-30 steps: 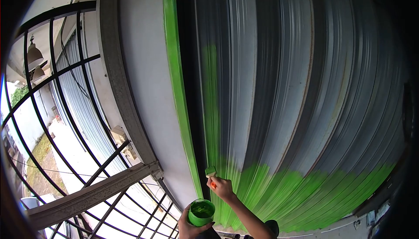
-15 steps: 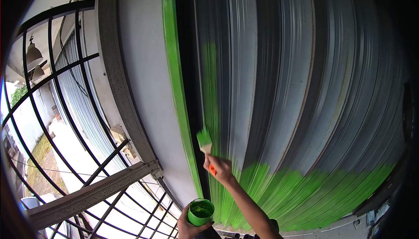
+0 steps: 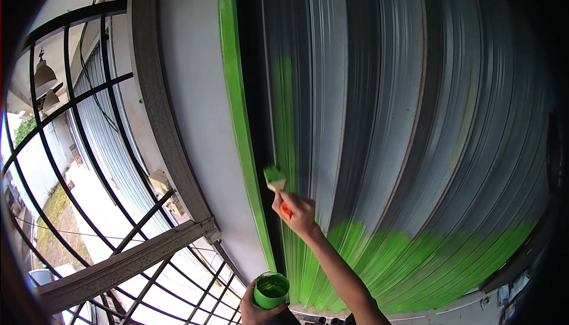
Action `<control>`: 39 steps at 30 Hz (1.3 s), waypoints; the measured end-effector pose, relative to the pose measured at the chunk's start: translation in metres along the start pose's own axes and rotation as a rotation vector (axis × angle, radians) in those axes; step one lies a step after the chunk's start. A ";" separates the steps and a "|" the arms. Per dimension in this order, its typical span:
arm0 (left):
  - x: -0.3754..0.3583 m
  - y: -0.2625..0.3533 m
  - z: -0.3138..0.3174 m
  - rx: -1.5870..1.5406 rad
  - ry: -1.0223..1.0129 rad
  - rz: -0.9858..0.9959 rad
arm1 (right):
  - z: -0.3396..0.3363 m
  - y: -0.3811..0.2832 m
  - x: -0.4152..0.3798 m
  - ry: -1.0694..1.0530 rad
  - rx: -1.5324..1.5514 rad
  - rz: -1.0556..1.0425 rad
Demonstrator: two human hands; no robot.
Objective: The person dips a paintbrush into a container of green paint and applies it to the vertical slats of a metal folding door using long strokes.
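Note:
My right hand (image 3: 295,211) is closed around the orange handle of a paintbrush (image 3: 275,179). Green paint coats the bristles, which point up and left, over the dark strip at the left edge of the corrugated metal sheet (image 3: 391,111). Low in the view, my left hand (image 3: 252,306) grips a clear cup of green paint (image 3: 272,290) from its left side and underneath. Fresh green covers the lower part of the sheet, and a narrow green stripe (image 3: 285,111) runs up its left side.
A green upright strip (image 3: 236,88) borders a pale wall panel (image 3: 195,76). On the left, a grey metal frame (image 3: 160,88) and a black barred grille (image 3: 74,105) stand before a bright outdoor area. Lamps (image 3: 44,77) hang behind the bars.
My right hand and the brush have shifted slightly left and up, and the bristles are now nearer the green upright strip. My left hand and the cup have hardly moved.

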State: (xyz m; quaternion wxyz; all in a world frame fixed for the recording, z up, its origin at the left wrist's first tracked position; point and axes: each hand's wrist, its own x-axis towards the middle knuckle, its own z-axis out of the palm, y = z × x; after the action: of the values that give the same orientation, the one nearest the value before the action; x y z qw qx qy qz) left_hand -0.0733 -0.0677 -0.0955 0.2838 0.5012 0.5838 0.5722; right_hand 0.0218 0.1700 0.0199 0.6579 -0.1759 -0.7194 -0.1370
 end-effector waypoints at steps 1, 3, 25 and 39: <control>0.000 -0.003 0.000 0.012 -0.005 0.002 | -0.006 -0.005 0.021 0.072 0.016 -0.022; 0.000 -0.011 0.001 0.034 -0.011 0.009 | -0.008 -0.008 0.034 0.184 0.039 -0.070; -0.003 -0.005 0.006 -0.021 -0.054 0.001 | -0.017 0.008 0.100 0.136 0.051 0.014; -0.001 -0.011 0.003 0.012 -0.056 0.010 | -0.022 0.031 -0.125 -0.348 0.021 0.325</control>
State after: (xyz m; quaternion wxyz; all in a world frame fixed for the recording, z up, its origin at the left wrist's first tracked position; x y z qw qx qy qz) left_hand -0.0736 -0.0657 -0.1065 0.2942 0.5216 0.5767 0.5558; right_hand 0.0640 0.1795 -0.1032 0.5390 -0.3035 -0.7856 0.0107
